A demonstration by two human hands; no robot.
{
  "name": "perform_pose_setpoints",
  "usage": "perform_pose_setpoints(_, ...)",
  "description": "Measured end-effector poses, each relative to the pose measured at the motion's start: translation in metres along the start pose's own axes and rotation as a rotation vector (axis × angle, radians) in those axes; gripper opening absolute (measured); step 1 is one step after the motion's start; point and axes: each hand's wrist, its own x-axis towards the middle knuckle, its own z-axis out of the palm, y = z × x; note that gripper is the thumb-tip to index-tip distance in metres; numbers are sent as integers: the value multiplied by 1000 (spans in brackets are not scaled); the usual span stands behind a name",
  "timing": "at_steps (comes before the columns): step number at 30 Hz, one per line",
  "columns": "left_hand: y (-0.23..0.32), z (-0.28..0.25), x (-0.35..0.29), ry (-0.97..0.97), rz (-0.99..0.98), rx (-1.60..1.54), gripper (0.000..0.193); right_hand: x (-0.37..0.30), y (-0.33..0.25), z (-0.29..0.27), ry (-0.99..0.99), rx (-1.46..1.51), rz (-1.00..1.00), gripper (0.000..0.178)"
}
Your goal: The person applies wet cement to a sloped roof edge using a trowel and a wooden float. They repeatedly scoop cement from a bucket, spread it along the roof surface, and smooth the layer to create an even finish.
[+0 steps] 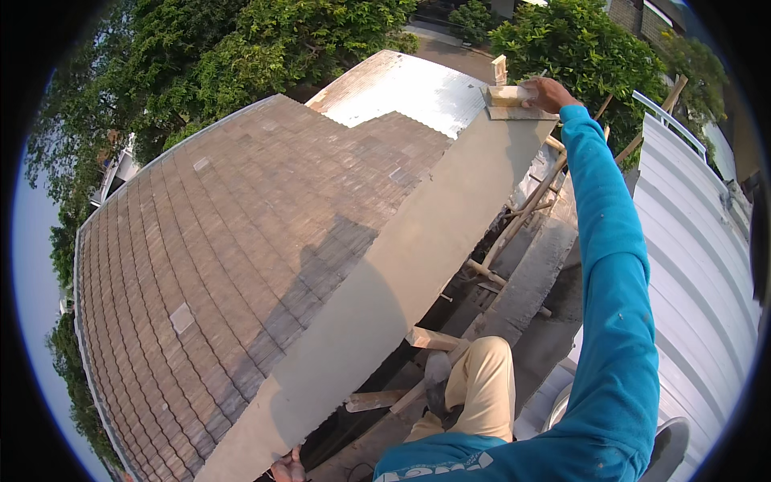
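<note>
At the far end of a long, smooth grey plastered wall top (401, 249), my right hand (551, 95) is closed round the pale wooden handle of a plastering float (514, 100). The float's flat blade (522, 114) lies against the plaster surface. My right arm is stretched far out in a blue sleeve. At the bottom of the view, my left hand (287, 466) is partly in sight. Its fingers are curled at the near edge of the plastered wall, and the rest of it is cut off.
A brown tiled roof (217, 225) adjoins the plaster on the left, with a shiny metal sheet (409, 88) beyond. Below on the right are bamboo poles (526, 213), a scaffold plank (530, 273) and wood offcuts (434, 337) by my bent knee. White corrugated roofing (691, 241) spans the right.
</note>
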Motion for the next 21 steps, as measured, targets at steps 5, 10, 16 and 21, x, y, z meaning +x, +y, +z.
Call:
perform_pose_setpoints(5, -10, 9, -9, 16, -3, 87, 57, -31, -88, 7, -30, 128, -169, 56)
perform_pose_setpoints(10, -38, 31, -6, 10, -62, -343, 55, -149, -226, 5, 63, 155, -591, 49)
perform_pose_setpoints(16, 27, -18, -17, -32, -11, -129, 58, -140, -179, -17, 344, 184, -104, 41)
perform_pose_setpoints(21, -28, 24, 3, -51, -76, -502, 62, -70, -25, -10, 345, 71, 373, 45)
